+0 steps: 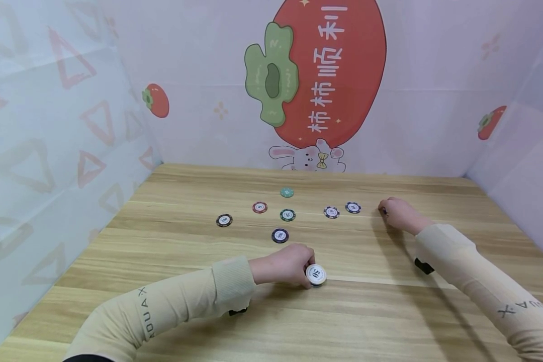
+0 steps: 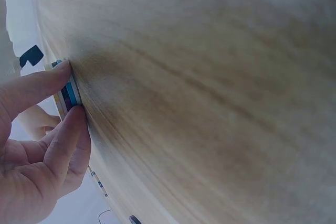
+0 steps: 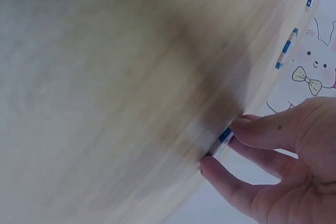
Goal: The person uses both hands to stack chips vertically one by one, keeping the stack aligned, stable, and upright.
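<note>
My left hand (image 1: 286, 264) pinches a small stack of poker chips (image 1: 315, 274) at the near middle of the table. The top chip is white and reads 50. In the left wrist view the edges of the stacked chips (image 2: 71, 94) show between thumb and fingertips, low against the wood. Farther right, my right hand (image 1: 401, 215) holds a blue-and-white poker chip (image 3: 224, 136) by its edge between thumb and finger, at the table surface. In the head view most of that chip is hidden by the fingers. To its left lie two blue-and-white chips marked 10, one (image 1: 353, 207) nearer the hand than the other (image 1: 332, 212).
Several single chips lie flat on the wooden table (image 1: 172, 256): a light green one (image 1: 287, 192), a red one (image 1: 260, 207), a dark green one (image 1: 287, 215), a black one (image 1: 224, 220) and a purple one (image 1: 280, 236). Printed cloth walls (image 1: 199, 136) enclose the back and sides.
</note>
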A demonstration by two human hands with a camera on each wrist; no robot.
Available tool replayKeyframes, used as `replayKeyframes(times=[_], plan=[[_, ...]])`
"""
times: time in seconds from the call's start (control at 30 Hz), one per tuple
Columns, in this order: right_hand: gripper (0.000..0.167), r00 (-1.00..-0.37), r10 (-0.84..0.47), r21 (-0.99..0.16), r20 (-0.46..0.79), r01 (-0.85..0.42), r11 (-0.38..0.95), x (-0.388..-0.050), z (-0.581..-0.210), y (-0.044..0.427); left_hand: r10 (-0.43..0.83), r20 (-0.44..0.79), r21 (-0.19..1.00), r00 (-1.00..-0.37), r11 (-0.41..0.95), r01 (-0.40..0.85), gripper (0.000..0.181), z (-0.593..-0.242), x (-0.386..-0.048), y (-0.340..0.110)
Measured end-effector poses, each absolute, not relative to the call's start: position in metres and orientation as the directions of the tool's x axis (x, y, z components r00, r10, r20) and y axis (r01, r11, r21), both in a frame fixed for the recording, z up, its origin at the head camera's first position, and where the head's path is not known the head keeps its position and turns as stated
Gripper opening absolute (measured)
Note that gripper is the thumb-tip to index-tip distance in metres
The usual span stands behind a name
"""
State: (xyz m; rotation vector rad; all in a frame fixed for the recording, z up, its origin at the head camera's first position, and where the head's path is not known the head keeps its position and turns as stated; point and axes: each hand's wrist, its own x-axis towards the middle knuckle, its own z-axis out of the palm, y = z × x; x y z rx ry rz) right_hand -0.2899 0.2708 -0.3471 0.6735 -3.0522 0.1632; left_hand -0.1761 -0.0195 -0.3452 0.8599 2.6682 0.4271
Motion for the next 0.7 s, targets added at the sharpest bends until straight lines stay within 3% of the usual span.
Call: replayKeyframes(times=[0.7], plan=[[0.021, -0.910, -0.411, -0.126, 0.044, -0.414, 0.902, -0.2900, -0.3504, 0.2698, 0.596, -0.201, 0.366, -0.777, 0.781, 0.505, 0.030, -0.3452, -0.1765, -0.0191]])
